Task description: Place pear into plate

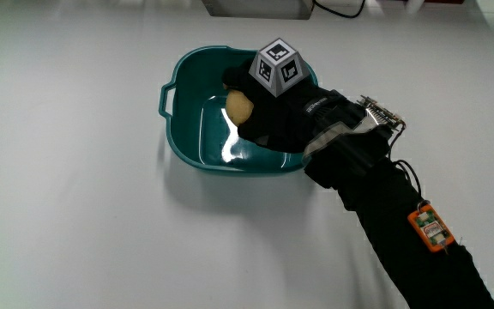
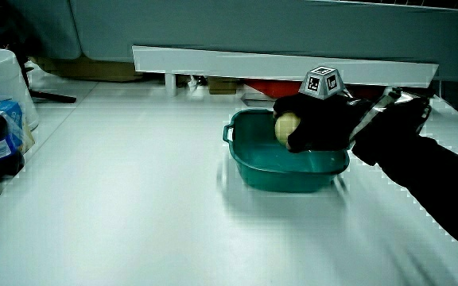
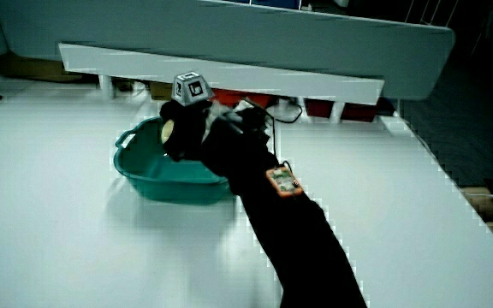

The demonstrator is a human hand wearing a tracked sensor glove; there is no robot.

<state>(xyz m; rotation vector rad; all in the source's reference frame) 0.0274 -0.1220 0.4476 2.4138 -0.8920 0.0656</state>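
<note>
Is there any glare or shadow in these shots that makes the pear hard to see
In the main view a bright glare streak lies on the teal basin's floor beside the pear, which stays visible against the hand. In both side views the pear shows pale against the black glove; the basin casts a soft shadow on the table.

- The hand [image 1: 273, 107] in its black glove is curled closed around a pale pear [image 1: 239, 106], over the inside of the teal plate [image 1: 197, 137].
- The patterned cube [image 1: 279, 67] sits on the back of the hand, facing up.
- The forearm [image 1: 393, 219] slopes from the hand down toward the person, an orange tag [image 1: 430, 227] on its sleeve.
</note>
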